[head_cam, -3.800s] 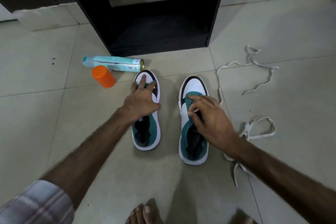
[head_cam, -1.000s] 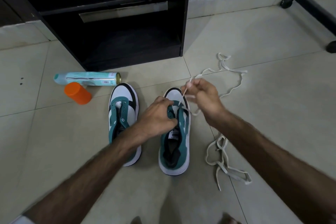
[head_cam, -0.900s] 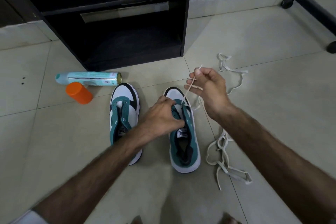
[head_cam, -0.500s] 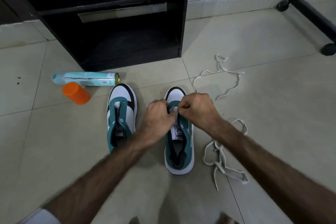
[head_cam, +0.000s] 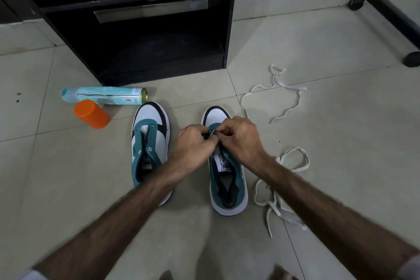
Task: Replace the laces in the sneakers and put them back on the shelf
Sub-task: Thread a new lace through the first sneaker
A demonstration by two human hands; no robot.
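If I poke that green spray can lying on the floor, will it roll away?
Probably. The spray can is round and lies on its side on smooth tile. The orange cap beside it might stop it rolling toward you.

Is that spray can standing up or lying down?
Lying down. The spray can rests on its side on the floor, in front of the black shelf, its orange cap off beside it.
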